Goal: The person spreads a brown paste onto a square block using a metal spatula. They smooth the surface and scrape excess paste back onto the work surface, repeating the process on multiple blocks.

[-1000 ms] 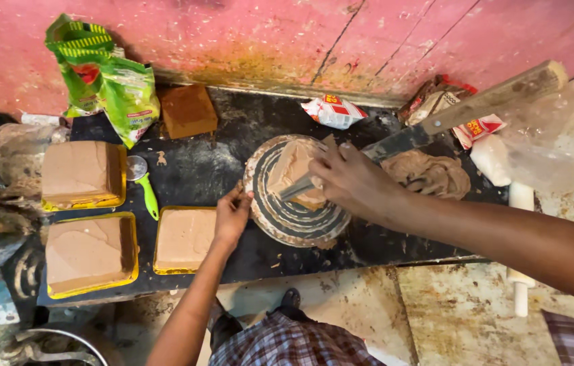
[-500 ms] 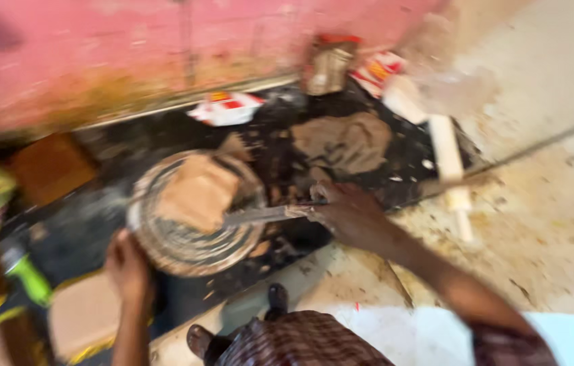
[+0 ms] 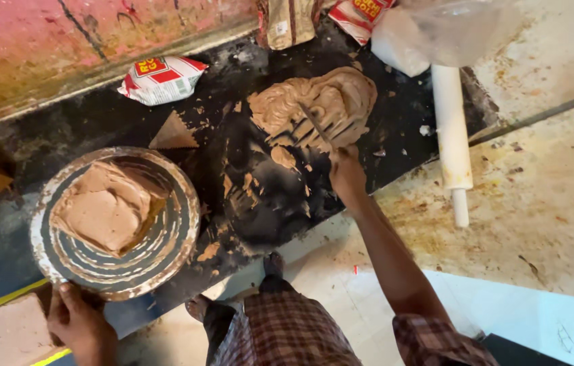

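Right hand (image 3: pixel 346 175) is clamped on a flat metal spatula (image 3: pixel 315 126), blade pushed into the brown frosting heap (image 3: pixel 317 105) just ahead of the knuckles, angled low to scoop. Left hand (image 3: pixel 80 324) grips the round metal turntable's rim (image 3: pixel 46 261), steadying the brown-coated square cake (image 3: pixel 102 209) sitting beyond its fingers.

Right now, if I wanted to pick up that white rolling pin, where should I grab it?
Probably best to grab the white rolling pin around the thick middle of its barrel, coming down from above. It lies flat on the dark worktop, one end tucked under a clear plastic bag, so the thin handle sticking out at the near end also looks free. The middle should balance better.
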